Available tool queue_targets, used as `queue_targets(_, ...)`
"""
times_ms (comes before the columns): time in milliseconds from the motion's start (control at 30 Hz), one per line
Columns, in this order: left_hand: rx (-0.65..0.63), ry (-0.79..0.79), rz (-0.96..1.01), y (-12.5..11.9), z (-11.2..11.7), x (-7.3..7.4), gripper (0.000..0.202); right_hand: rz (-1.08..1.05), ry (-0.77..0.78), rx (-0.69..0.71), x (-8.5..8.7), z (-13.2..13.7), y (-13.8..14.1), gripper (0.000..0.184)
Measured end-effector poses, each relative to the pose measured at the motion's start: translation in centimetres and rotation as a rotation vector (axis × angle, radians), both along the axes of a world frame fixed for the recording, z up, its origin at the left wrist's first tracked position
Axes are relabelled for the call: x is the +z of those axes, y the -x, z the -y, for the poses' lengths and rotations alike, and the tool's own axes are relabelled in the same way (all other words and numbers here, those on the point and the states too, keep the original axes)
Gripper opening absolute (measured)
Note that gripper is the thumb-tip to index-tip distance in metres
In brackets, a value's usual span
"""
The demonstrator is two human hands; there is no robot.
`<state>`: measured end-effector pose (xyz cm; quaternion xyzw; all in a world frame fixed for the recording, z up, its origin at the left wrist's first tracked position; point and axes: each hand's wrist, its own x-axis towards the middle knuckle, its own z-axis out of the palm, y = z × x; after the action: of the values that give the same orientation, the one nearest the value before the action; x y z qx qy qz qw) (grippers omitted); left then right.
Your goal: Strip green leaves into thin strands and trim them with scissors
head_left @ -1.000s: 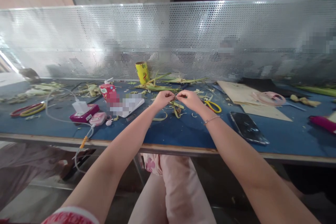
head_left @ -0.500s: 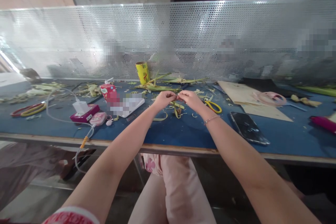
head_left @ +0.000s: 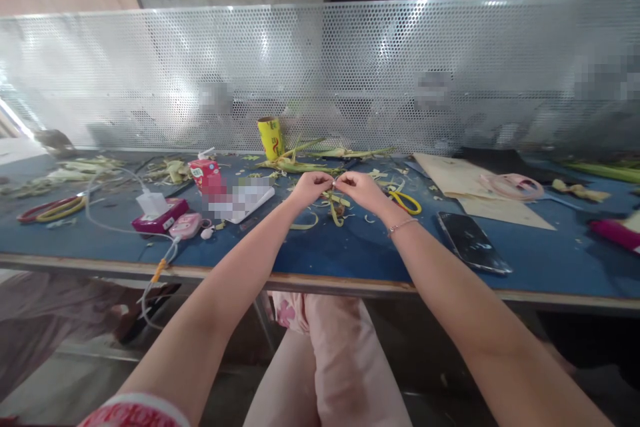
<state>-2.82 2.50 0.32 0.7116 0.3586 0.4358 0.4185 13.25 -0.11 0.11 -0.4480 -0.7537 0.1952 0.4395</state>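
My left hand (head_left: 313, 187) and my right hand (head_left: 353, 185) meet over the middle of the table, thumbs and fingertips pinched together. Between and just below them hang narrow green and yellowish corn husk strips (head_left: 337, 207), with a brownish part among them. My fingers hide the exact spot where the strips are gripped. Close to my right hand lies a pair of scissors with yellow handles (head_left: 406, 202). Loose husk scraps (head_left: 306, 221) lie around both hands. Beyond them, longer green husks (head_left: 295, 165) rest near a yellow can-like container (head_left: 271, 139).
A perforated metal screen (head_left: 320, 73) borders the blue table (head_left: 350, 260). Left are a red drink carton (head_left: 204, 177), purple power block (head_left: 160, 219), white cable and red-yellow scissors (head_left: 53, 209). To the right lie a phone (head_left: 473, 243), brown paper (head_left: 450, 177) and a pink roll (head_left: 513, 187).
Both hands stay pinched together in nearly the same place, their fingers slightly shifted. The hanging strips have moved a little. The whole view has slid slightly.
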Motion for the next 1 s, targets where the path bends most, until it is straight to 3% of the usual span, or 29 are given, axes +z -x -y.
queue_targets(333,0.035,0.062,0.053,0.12,0.46,0.27,0.01,-0.015,-0.024,0.001,-0.15,-0.19,-0.07,0.03)
queue_targets(700,0.021,0.148,0.155,0.01,0.74,0.62,0.014,0.004,-0.105,-0.121,-0.29,-0.19,0.14,0.017)
queue_targets(1000,-0.026,0.188,0.262,0.06,0.61,0.65,0.014,-0.023,-0.099,-0.091,-0.17,-0.14,0.43,0.017)
